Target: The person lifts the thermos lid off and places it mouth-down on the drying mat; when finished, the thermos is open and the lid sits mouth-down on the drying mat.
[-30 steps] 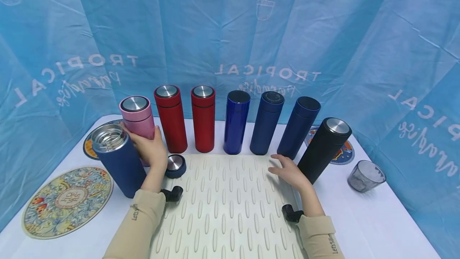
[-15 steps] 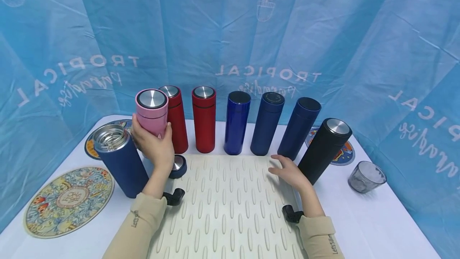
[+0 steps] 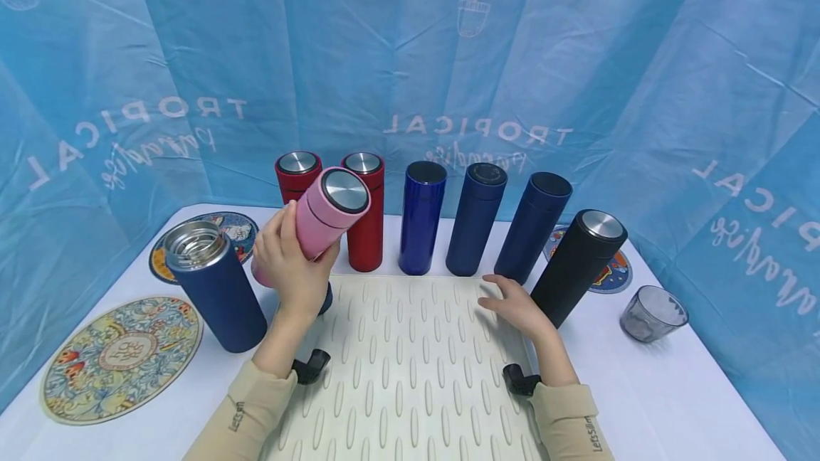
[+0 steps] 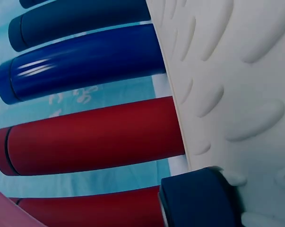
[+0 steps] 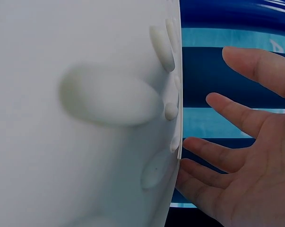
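My left hand (image 3: pixel 296 269) grips a pink thermos flask (image 3: pixel 320 218), held up and tilted so its silver-topped lid leans right. Behind it stand two red flasks (image 3: pixel 366 240), partly covered by it. To the left, an uncapped navy flask (image 3: pixel 221 301) stands with its steel mouth showing. Its likely lid, a navy cap (image 4: pixel 199 198) in the left wrist view, sits on the mat, mostly hidden behind my left hand in the head view. My right hand (image 3: pixel 517 306) lies with fingers spread at the mat's right edge, near a black flask (image 3: pixel 576 269) and holding nothing.
A glossy blue flask (image 3: pixel 421 226) and two navy flasks (image 3: pixel 474 226) stand along the back of the ribbed white mat (image 3: pixel 410 375). A glass cup (image 3: pixel 652 315) is at right. Patterned round coasters (image 3: pixel 124 361) lie at both sides. A blue curtain (image 3: pixel 410 55) hangs behind.
The pink flask has been lifted from the back left, moved right in my left hand and tipped over to the right. My right hand has stayed in place.
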Demonstrator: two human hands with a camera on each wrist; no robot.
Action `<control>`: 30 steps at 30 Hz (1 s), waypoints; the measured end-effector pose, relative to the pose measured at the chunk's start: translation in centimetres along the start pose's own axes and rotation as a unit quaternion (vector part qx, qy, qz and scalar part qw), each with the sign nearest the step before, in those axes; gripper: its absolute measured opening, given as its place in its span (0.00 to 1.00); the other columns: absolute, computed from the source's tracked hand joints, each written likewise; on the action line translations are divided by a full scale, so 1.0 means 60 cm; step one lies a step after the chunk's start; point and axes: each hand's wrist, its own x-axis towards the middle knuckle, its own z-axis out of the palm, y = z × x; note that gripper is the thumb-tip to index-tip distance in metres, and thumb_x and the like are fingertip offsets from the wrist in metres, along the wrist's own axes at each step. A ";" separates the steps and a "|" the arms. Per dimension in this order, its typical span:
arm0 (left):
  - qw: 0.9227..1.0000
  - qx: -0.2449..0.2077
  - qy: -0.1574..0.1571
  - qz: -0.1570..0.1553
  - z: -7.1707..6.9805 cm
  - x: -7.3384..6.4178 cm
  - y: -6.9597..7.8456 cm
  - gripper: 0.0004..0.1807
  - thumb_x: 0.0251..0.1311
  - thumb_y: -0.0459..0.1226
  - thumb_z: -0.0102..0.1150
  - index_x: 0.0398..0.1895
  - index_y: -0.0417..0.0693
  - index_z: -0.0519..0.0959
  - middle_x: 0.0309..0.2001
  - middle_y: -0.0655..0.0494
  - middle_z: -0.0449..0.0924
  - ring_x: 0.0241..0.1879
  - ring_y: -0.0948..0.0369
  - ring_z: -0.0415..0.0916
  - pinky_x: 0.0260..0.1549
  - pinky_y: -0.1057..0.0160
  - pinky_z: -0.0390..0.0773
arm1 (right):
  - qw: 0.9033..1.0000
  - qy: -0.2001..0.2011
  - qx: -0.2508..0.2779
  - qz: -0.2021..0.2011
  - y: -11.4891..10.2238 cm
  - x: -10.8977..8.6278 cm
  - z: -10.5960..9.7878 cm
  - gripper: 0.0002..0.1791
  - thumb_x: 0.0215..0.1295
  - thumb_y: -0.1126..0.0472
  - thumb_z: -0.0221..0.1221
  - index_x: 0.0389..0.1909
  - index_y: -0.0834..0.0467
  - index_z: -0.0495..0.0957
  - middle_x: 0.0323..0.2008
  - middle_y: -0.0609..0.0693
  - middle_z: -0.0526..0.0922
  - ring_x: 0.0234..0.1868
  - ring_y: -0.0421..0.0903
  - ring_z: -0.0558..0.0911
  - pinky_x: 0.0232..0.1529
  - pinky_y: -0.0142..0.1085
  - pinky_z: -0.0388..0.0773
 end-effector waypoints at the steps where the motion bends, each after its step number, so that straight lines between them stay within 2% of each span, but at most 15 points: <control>1: 1.000 -0.003 -0.007 0.017 0.000 0.000 0.002 0.40 0.39 0.32 0.71 0.59 0.50 0.64 0.54 0.44 0.67 0.54 0.45 0.62 0.55 0.44 0.58 | 1.000 0.000 -0.002 -0.001 0.000 0.000 0.000 0.30 0.63 0.56 0.56 0.64 0.61 0.62 0.67 0.65 0.55 0.68 0.63 0.53 0.62 0.59 0.55; 6: 0.995 0.000 -0.045 0.091 0.001 -0.001 0.006 0.41 0.35 0.29 0.72 0.57 0.51 0.65 0.55 0.46 0.67 0.54 0.45 0.62 0.54 0.44 0.61 | 1.000 -0.001 -0.002 -0.003 -0.001 0.001 -0.002 0.30 0.63 0.56 0.56 0.65 0.60 0.62 0.67 0.65 0.55 0.68 0.63 0.53 0.63 0.59 0.54; 10: 0.986 0.022 -0.083 0.141 -0.001 -0.003 0.006 0.43 0.31 0.30 0.75 0.56 0.52 0.65 0.54 0.44 0.67 0.54 0.44 0.63 0.53 0.42 0.62 | 1.000 -0.003 -0.001 -0.004 -0.002 0.002 -0.004 0.30 0.63 0.56 0.56 0.65 0.61 0.62 0.67 0.65 0.55 0.68 0.62 0.53 0.63 0.59 0.54; 14: 0.973 0.050 -0.132 0.185 -0.006 -0.005 0.005 0.44 0.29 0.32 0.77 0.56 0.54 0.66 0.54 0.44 0.67 0.54 0.44 0.63 0.54 0.40 0.62 | 1.000 0.000 -0.004 -0.005 -0.004 0.004 -0.002 0.31 0.62 0.56 0.56 0.65 0.61 0.62 0.67 0.64 0.56 0.68 0.62 0.53 0.63 0.59 0.55; 19: 0.953 0.088 -0.165 0.238 -0.008 -0.008 0.003 0.44 0.29 0.35 0.78 0.57 0.57 0.68 0.55 0.42 0.67 0.54 0.44 0.64 0.53 0.40 0.63 | 1.000 0.003 0.006 -0.006 -0.013 0.000 -0.001 0.30 0.62 0.56 0.56 0.65 0.59 0.62 0.68 0.63 0.54 0.69 0.61 0.52 0.63 0.59 0.53; 21: 0.947 0.094 -0.178 0.250 -0.007 -0.008 0.001 0.46 0.29 0.36 0.79 0.58 0.59 0.67 0.56 0.41 0.67 0.55 0.42 0.65 0.53 0.40 0.63 | 1.000 0.004 0.015 -0.015 -0.019 -0.003 -0.001 0.30 0.63 0.57 0.56 0.65 0.59 0.61 0.68 0.63 0.54 0.69 0.60 0.51 0.64 0.60 0.51; 25: 0.940 0.099 -0.201 0.256 -0.006 -0.010 -0.002 0.48 0.25 0.37 0.80 0.58 0.62 0.67 0.57 0.39 0.67 0.54 0.41 0.66 0.52 0.40 0.63 | 0.999 0.014 0.024 -0.038 -0.035 -0.008 -0.003 0.30 0.63 0.57 0.56 0.66 0.58 0.61 0.68 0.61 0.56 0.69 0.59 0.52 0.64 0.59 0.51; 30: 0.931 0.110 -0.217 0.273 -0.006 -0.015 -0.001 0.46 0.26 0.38 0.80 0.57 0.60 0.69 0.53 0.42 0.71 0.51 0.44 0.68 0.50 0.42 0.65 | 0.997 0.046 0.027 -0.048 -0.062 -0.020 -0.002 0.30 0.63 0.56 0.56 0.65 0.57 0.61 0.66 0.60 0.58 0.64 0.59 0.63 0.58 0.54 0.67</control>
